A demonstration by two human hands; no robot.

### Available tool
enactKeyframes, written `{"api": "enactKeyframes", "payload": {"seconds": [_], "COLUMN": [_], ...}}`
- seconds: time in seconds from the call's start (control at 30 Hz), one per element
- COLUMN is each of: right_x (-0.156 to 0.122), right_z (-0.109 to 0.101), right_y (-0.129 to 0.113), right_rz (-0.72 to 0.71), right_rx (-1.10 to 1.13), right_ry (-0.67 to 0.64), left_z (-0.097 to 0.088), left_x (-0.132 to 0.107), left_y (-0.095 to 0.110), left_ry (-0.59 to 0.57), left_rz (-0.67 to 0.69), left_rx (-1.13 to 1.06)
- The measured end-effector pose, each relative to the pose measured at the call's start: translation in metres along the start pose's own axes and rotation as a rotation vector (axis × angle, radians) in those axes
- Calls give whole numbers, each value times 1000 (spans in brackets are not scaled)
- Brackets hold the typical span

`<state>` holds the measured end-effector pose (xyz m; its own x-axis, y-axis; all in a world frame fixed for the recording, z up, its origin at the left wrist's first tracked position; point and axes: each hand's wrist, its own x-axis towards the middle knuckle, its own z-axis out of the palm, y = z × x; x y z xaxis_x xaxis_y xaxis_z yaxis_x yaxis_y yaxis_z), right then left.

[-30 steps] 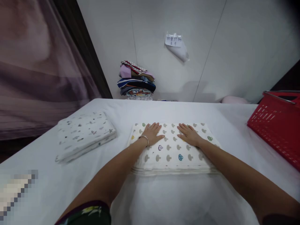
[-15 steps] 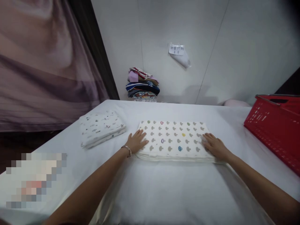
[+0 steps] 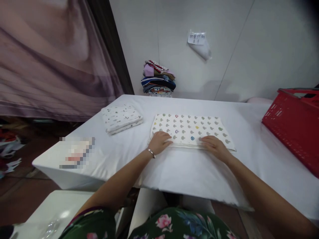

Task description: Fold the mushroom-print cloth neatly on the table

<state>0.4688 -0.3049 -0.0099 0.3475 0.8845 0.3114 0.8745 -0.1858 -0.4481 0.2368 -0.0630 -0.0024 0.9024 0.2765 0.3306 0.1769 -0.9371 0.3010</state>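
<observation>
A folded cream cloth with a mushroom print [image 3: 190, 127] lies flat in the middle of the white-covered table [image 3: 179, 166]. My left hand [image 3: 159, 142], with a bracelet at the wrist, rests on the cloth's near left edge, fingers curled over it. On the near right edge sits my right hand [image 3: 214, 146], its fingers bent against the cloth. Whether either hand grips the edge or only presses on it is not clear.
A second folded white patterned cloth [image 3: 121, 118] lies at the table's left. A red plastic basket [image 3: 296, 122] stands at the right edge. A stack of folded coloured fabrics [image 3: 158, 79] sits by the wall, a paper note [image 3: 196, 38] above. Purple curtain at left.
Both hands slid from the cloth's middle outward, then back to its near edge. The view pulled back, so the table's front edge and my floral clothing now show.
</observation>
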Motion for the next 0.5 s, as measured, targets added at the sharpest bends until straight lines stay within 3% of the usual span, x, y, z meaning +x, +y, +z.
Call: {"api": "enactKeyframes", "payload": {"seconds": [0.17, 0.5], "right_x": [9, 3], "right_z": [15, 33], "right_y": [-23, -15], "right_rz": [-123, -120], "right_rx": [-51, -70], "right_ry": [-104, -22], "left_z": [17, 27], "left_x": [-2, 1], "left_y": [21, 19], "left_ry": [-59, -89], "left_rz": [15, 19], "left_rx": [10, 54]}}
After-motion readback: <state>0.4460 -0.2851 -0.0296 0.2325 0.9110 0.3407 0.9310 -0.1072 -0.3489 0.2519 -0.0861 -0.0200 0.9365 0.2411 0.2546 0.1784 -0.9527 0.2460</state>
